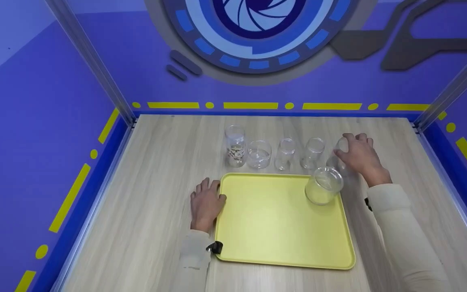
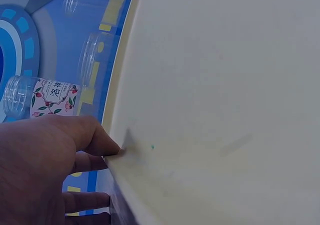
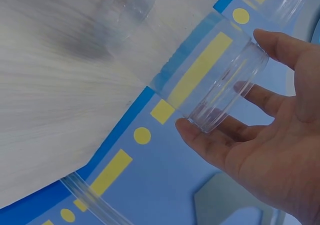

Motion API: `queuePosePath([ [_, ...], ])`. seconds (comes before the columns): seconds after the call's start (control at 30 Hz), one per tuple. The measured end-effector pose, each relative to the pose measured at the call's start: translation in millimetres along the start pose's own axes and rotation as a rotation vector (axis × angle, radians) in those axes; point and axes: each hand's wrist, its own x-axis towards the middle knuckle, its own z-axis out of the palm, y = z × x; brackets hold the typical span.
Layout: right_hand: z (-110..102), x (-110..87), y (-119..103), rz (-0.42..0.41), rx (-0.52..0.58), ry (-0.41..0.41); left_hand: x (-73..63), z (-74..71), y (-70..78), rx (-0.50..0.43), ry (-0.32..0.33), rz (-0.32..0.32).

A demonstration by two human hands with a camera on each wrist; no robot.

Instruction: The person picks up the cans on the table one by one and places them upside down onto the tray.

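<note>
From where I stand, the right hand (image 1: 361, 156) grips a clear jar (image 3: 200, 80) round its mouth; the jar's long axis runs down from those fingertips toward the table (image 1: 156, 170), whether touching I can't tell. A wider jar (image 1: 323, 186) stands below-left of these fingers, over the tray's (image 1: 274, 227) corner. The left hand (image 1: 208, 202), farther off, pinches the tray's left edge.

From above the near side, the tray (image 1: 270, 227) is viewed toward the far wall (image 1: 253, 92) by the head camera, while the left hand (image 1: 207, 203) and right hand (image 1: 360, 155) are shown close up by sideways-tilted wrist cameras, that wall being shared by all.
</note>
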Motion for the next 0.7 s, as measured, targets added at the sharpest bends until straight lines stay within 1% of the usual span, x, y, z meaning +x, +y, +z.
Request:
queuePosePath([
  [0.07,0.2,-0.4,-0.3,-0.003,0.001,0.010,-0.2,-0.4,0.1,-0.002,0.006,0.004],
  [0.33,2.7,-0.7,-0.5,0.013,0.000,0.031,-0.6,-1.4,1.1,-0.007,-0.006,-0.006],
  [0.53,2.2,-2.9,-1.8,0.009,0.004,0.069,-0.4,-2.4,1.9,-0.002,-0.014,-0.011],
  [0.7,2.0,-5.4,-4.5,0.028,0.023,0.101,-0.8,-1.1,1.3,0.008,-0.014,-0.010],
])
